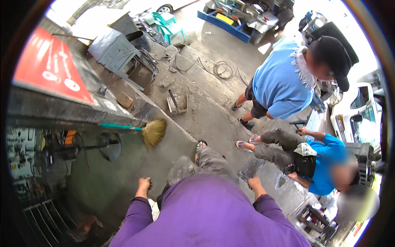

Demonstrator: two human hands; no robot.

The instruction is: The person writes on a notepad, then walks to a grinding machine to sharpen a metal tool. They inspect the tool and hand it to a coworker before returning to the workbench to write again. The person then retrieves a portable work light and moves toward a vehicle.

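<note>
My left hand (145,184) hangs beside my left hip with its fingers curled closed. Dark patches show at its fingertips, and whatever it may hold is hidden. Out to my right, my right hand (254,183) is also curled closed, beside a dark shape that I cannot make out. Both arms are in purple sleeves, apart from each other. A broom (154,132) with straw bristles and a teal handle lies ahead on my left. Farther off stands a dustpan (177,103) with an upright handle.
Concrete steps (197,61) with a loose cable (223,70) lie ahead. A person in light blue (284,78) stands ahead right; another in bright blue (325,160) sits nearer, holding a phone (289,169). A grey metal stand (119,53) and a standing fan (110,147) are on the left.
</note>
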